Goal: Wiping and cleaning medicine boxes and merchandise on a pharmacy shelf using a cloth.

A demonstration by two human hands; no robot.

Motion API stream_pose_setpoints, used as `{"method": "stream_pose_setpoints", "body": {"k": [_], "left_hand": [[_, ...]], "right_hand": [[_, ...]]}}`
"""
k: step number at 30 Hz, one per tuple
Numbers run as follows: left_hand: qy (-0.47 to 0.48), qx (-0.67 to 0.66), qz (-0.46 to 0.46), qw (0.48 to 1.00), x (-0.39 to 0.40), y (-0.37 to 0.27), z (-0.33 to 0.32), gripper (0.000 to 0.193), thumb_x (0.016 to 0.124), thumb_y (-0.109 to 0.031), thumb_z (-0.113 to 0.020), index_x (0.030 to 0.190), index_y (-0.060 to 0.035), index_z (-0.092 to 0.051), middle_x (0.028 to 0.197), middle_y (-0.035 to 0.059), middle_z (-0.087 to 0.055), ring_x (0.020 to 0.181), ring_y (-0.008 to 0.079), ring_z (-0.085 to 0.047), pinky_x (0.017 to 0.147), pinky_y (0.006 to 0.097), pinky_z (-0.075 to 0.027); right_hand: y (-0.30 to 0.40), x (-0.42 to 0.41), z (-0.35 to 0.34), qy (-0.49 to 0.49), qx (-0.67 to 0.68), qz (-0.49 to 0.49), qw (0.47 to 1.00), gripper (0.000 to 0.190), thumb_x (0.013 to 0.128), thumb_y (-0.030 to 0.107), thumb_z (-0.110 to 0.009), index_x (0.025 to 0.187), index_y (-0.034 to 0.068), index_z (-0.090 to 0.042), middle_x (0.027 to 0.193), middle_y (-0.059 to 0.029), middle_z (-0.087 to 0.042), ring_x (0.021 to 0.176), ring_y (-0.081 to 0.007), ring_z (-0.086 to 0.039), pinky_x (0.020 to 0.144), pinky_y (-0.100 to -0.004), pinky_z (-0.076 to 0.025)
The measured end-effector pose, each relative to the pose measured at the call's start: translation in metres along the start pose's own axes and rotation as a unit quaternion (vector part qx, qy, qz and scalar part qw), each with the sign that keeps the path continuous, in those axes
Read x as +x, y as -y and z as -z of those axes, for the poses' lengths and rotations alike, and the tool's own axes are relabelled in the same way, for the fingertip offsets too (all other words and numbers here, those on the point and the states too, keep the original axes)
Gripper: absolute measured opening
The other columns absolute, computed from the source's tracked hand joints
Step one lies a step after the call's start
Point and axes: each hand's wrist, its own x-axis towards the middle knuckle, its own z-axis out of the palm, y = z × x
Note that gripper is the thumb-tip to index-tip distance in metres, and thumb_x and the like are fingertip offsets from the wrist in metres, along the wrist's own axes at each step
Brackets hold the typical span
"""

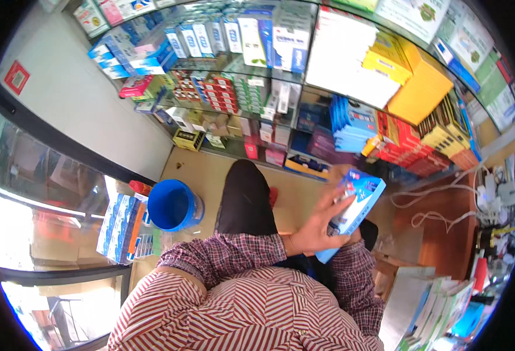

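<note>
A flat blue-and-white cardboard box [357,206] is held tilted above my lap. My left hand [321,226] lies over its near left side, the fingers spread across the printed face and the thumb near the lower edge. Of my right hand [355,237], only a small part shows at the box's lower right edge; the rest is hidden behind the box. More skin shows past the box's upper left corner, and which hand it belongs to is unclear. The box bears printed writing and pictures.
Glass shelves [240,70] packed with small boxes stand ahead. A blue bucket [174,205] is on the floor at left, beside stacked blue-and-white packs [119,228]. White cables [442,215] hang at right, above a row of upright boxes or folders [437,307].
</note>
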Motion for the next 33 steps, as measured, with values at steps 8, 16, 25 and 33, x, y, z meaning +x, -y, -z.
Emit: {"method": "stream_pose_setpoints", "body": {"k": [8,16,25,33], "left_hand": [[-0.008,0.249,0.018,0.968,0.016,-0.009,0.024,0.081,0.062,-0.034,-0.071,0.135,-0.0123,-0.044,0.144,0.0219,-0.024,0.13,0.0478,-0.024,0.105,0.0547,-0.022],[-0.134,0.375,0.027,0.917,0.024,0.007,0.057,0.079,0.062,-0.033,-0.07,0.133,-0.0088,-0.046,0.14,0.0217,-0.029,0.127,0.046,-0.027,0.104,0.0535,-0.025],[-0.203,0.445,0.014,0.872,0.02,0.01,0.11,0.074,0.062,-0.037,-0.07,0.128,-0.0108,-0.049,0.14,0.0215,-0.027,0.126,0.048,-0.026,0.101,0.057,-0.025],[-0.326,0.555,-0.021,0.765,0.075,-0.014,0.28,0.074,0.06,-0.038,-0.073,0.124,-0.0093,-0.054,0.137,0.0229,-0.032,0.124,0.0467,-0.03,0.101,0.0553,-0.028]], "right_hand": [[0.001,-0.011,-0.042,0.006,0.204,-0.126,0.971,0.047,0.098,0.04,-0.037,0.128,0.005,-0.044,0.122,-0.0091,-0.052,0.108,-0.022,-0.054,0.088,-0.0371,-0.048],[0.003,-0.031,-0.075,0.079,0.304,-0.202,0.928,0.054,0.094,0.047,-0.036,0.134,0.011,-0.037,0.136,-0.0125,-0.04,0.122,-0.0354,-0.043,0.1,-0.051,-0.037],[-0.005,-0.042,-0.085,0.21,0.199,-0.119,0.95,0.046,0.097,0.038,-0.039,0.132,0.008,-0.039,0.128,-0.0097,-0.048,0.117,-0.0269,-0.048,0.097,-0.0413,-0.043],[0.018,-0.034,-0.105,0.245,-0.076,-0.02,0.966,0.046,0.092,0.024,-0.046,0.132,0.003,-0.035,0.132,-0.0147,-0.045,0.118,-0.0276,-0.049,0.096,-0.0395,-0.044]]}}
